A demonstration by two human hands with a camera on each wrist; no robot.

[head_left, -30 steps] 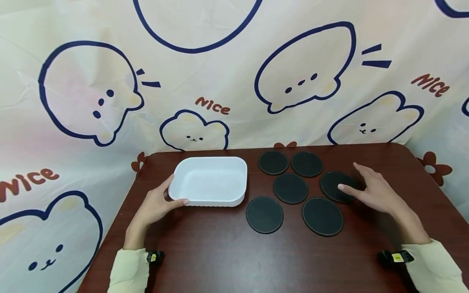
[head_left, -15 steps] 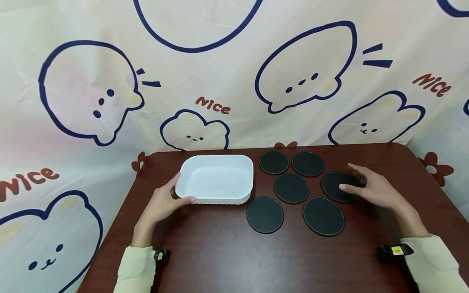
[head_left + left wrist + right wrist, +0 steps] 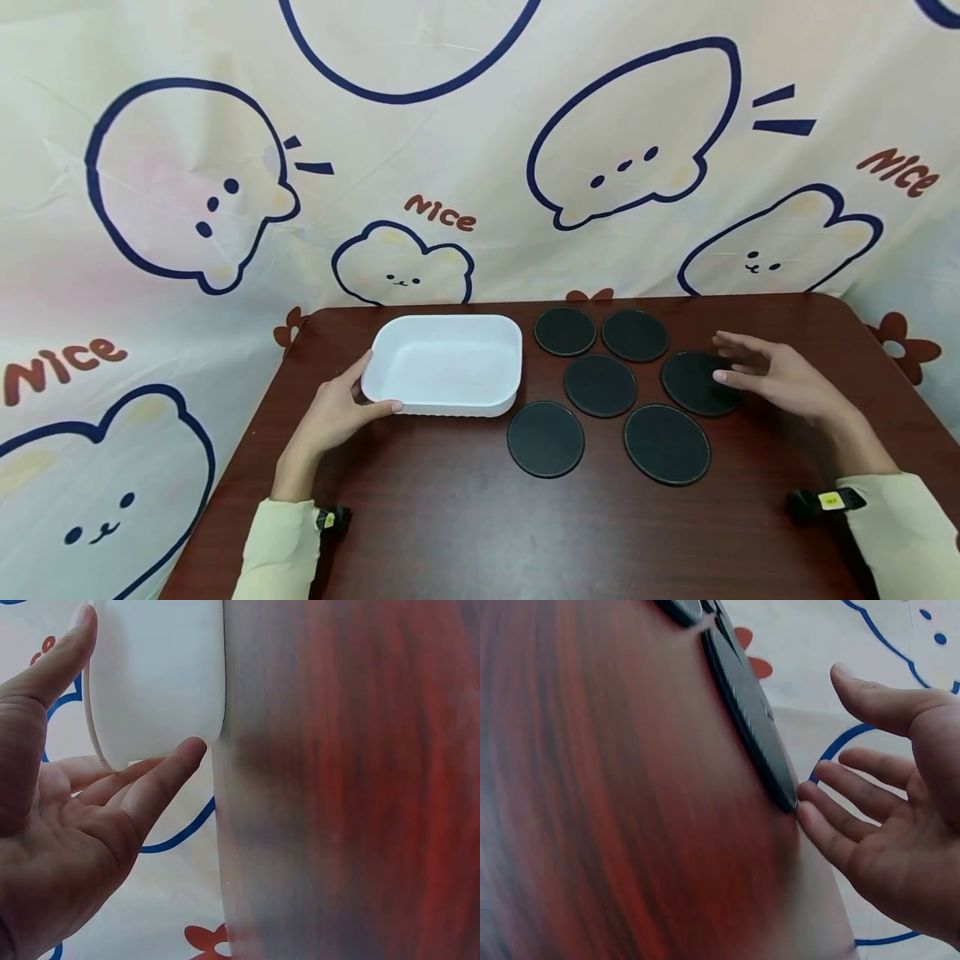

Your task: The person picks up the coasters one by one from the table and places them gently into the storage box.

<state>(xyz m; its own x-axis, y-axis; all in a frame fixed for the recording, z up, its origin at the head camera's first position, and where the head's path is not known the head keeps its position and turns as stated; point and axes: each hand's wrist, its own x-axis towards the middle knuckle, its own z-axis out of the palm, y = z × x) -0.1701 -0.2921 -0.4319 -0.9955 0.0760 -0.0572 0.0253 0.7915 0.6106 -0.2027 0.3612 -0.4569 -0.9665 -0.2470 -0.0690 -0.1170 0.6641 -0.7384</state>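
Note:
A white rectangular plastic container with rounded corners stands toward the back of the table. At its front left corner my left hand grips it, thumb along the front wall and fingers around the left end. In the left wrist view the fingertips lie against the container's end wall. My right hand hovers with relaxed fingers at the right edge of a black round coaster. The right wrist view shows its fingertips close to that coaster's rim, with nothing between thumb and fingers.
Several more black coasters lie flat between container and right hand, including a front left one, a front right one and a middle one. A patterned cloth hangs behind the dark wooden table.
The container has slid a little to the right with my left hand on it. My right hand's fingers have drawn slightly closer together by the coaster. The coasters stay in place.

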